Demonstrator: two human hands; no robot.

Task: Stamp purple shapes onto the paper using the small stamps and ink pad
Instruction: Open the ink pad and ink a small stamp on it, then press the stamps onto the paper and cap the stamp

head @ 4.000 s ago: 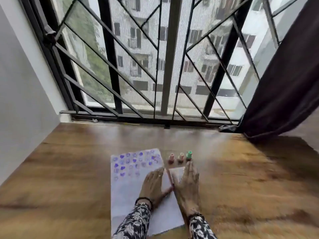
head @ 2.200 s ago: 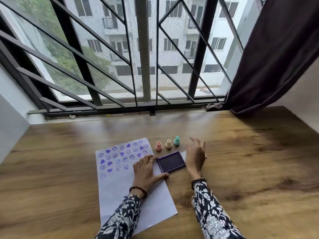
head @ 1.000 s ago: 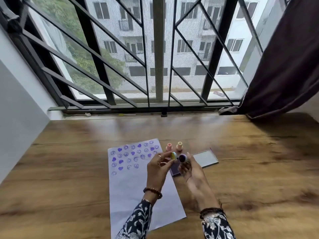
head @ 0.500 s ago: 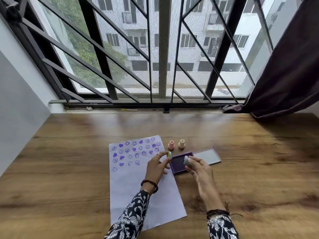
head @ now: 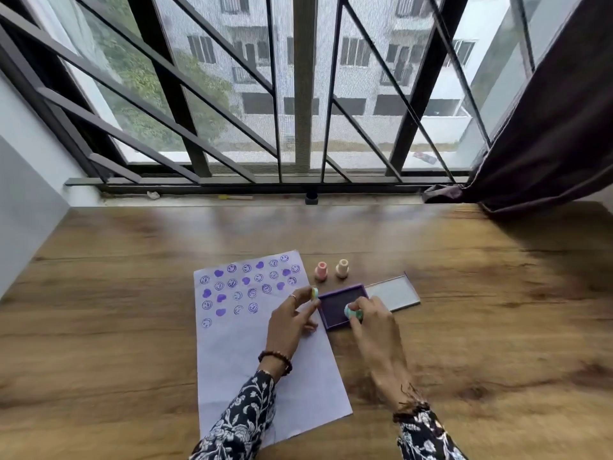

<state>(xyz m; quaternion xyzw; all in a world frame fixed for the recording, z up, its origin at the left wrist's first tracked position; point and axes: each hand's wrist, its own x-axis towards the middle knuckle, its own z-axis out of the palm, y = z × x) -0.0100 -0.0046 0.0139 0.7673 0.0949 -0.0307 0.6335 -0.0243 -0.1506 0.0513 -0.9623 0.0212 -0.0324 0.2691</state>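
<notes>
A white paper sheet (head: pixel 252 353) lies on the wooden table, its top part covered with purple hearts and smiley prints. The open purple ink pad (head: pixel 335 303) sits right of the paper, its clear lid (head: pixel 393 292) folded out to the right. My right hand (head: pixel 371 320) is shut on the green stamp (head: pixel 351 312) and holds it down on the pad. My left hand (head: pixel 292 322) rests over the paper's right edge and pinches a small cap (head: pixel 314 292) at its fingertips. A pink stamp (head: pixel 321 270) and a cream stamp (head: pixel 342 268) stand upright behind the pad.
The wooden table (head: pixel 481 327) runs back to a barred window (head: pixel 298 94). A dark curtain (head: pixel 547 127) hangs at the right and a grey wall (head: pixel 23 200) closes the left side.
The lid came off the ink pad and lies open to the right. I picked up the green stamp, pulled its cap off with my left hand, and lowered the stamp onto the pad.
</notes>
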